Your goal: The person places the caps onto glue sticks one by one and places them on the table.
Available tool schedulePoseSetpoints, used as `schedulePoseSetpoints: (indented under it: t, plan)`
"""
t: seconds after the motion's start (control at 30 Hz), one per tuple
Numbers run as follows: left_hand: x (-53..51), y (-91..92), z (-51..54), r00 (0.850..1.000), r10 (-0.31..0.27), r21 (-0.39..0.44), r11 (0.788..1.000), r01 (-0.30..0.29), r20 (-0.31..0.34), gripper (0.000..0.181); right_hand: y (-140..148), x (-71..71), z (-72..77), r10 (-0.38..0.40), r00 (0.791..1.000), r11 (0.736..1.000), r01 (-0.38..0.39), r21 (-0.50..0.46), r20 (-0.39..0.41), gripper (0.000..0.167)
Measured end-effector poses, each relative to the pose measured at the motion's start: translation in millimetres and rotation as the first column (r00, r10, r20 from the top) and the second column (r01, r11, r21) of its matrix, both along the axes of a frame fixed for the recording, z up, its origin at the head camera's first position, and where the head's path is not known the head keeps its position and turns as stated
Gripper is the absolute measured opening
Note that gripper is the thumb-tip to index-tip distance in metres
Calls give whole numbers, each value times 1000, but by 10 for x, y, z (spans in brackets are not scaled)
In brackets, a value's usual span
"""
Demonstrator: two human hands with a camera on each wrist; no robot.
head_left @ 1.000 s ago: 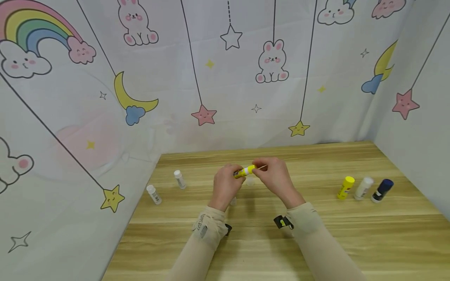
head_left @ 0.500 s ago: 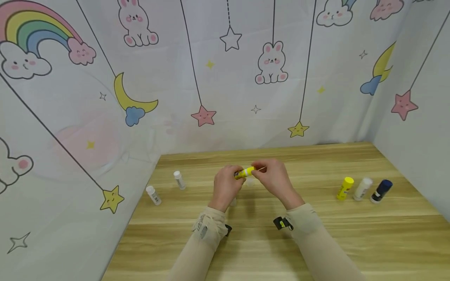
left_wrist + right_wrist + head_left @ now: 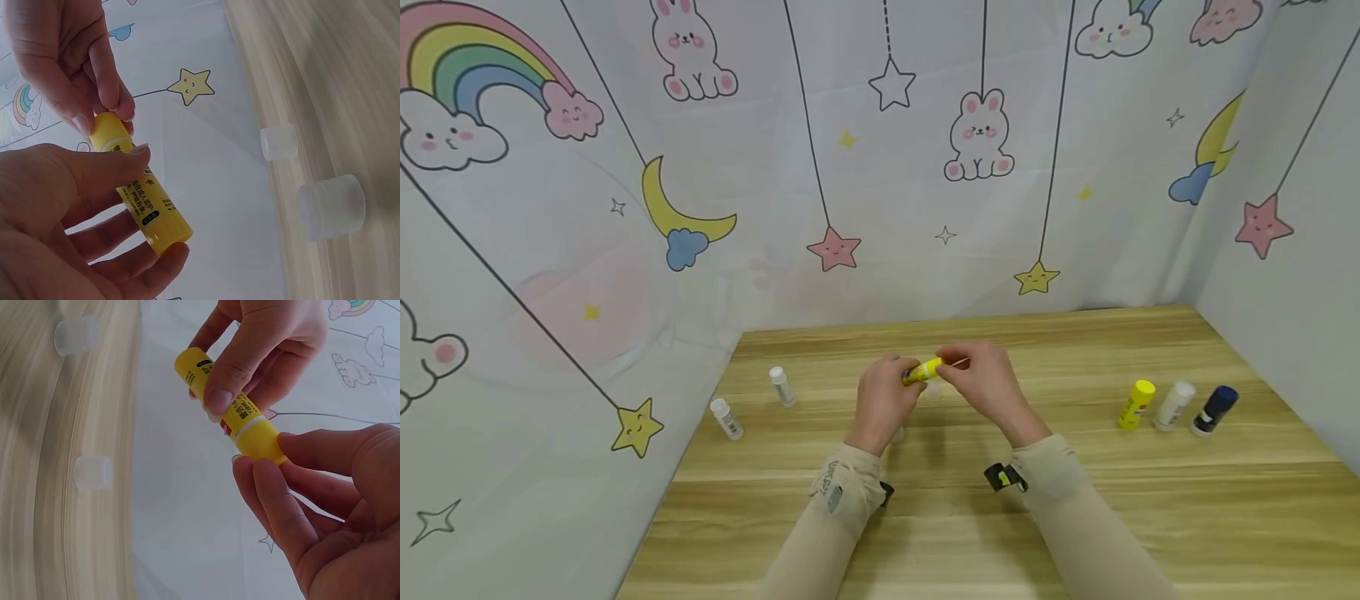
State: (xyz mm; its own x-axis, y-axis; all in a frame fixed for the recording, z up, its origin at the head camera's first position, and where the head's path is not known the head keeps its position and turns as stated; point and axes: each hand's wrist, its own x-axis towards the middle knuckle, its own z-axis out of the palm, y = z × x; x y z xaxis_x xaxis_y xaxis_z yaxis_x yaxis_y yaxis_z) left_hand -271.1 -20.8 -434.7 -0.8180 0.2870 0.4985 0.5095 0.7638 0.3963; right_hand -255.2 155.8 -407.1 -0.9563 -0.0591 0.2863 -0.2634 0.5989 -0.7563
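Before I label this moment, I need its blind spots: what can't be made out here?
- Left wrist view: print on the yellow tube, partly covered by the left hand.
- Head view: the nearer clear cap, partly behind that hand.
- Head view: print on the two leftmost white tubes, too small.
- Right wrist view: the right hand, cut off by the frame edge.

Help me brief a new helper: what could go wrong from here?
The yellow tube might slip: the right hand pinches just one end with its fingertips, so if the left hand loosened, it could drop to the table.

Two translucent cylinders sit on the table near the hands; a lowered hand could knock one, and its round side might let it roll.
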Motion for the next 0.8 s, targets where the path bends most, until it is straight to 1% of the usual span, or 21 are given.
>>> schedulePoseSetpoints:
  t: [0.13, 0.3, 0.43, 0.53, 0.6, 0.7, 0.8]
  plan:
    - [3, -11, -3, 1000, -9, 2, 1000, 9, -5, 28, 7, -12, -7, 25, 1000, 1000, -25, 2, 10, 26]
    - [-4, 20, 8, 1000, -24, -40, 999, 25, 8, 26, 43, -36, -22, 43, 999, 999, -43, -1, 31, 25]
    - [16, 67, 24, 1000, -8, -68, 998, 8, 1, 25, 70, -47, -17, 46, 997, 999, -45, -17, 60, 25]
    - [44, 95, 42, 999, 24, -87, 996, -27, -36, 23, 68, -54, -23, 52, 996, 998, -49, -47, 74, 25]
    - [63, 116, 54, 996, 51, -120, 991, -60, -76, 20, 61, -58, -35, 60, 995, 995, -54, -81, 83, 25]
    - [94, 154, 76, 986, 88, -187, 976, -113, -140, 19, 59, -67, -64, 58, 992, 988, -40, -152, 114, 24]
    - [109, 210, 79, 972, 109, -238, 958, -158, -208, 20, 73, -81, -90, 42, 989, 978, -11, -207, 144, 23]
